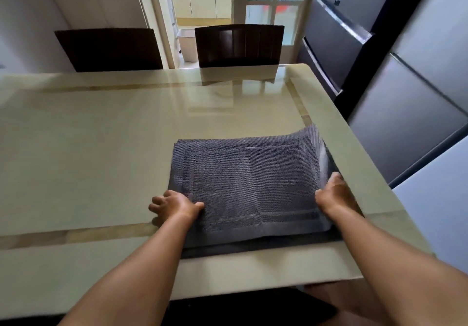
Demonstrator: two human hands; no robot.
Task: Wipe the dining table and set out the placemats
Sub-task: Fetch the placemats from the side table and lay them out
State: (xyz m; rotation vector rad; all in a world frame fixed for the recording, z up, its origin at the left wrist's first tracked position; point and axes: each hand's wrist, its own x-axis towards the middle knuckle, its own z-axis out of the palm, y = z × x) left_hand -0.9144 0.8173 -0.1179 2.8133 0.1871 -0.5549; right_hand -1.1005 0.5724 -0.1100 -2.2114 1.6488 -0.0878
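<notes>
your left hand [176,205] and right hand [335,194] pinch opposite edges of the top grey placemat [250,184], probably to peel it off the stack near the dining table [101,148] corner.

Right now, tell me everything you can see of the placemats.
The placemats are dark grey woven rectangles with a stitched inner border, stacked flat near the right near corner of the table. The left hand grips their left edge, the right hand the right edge, which curls upward. How many lie stacked is unclear.
</notes>
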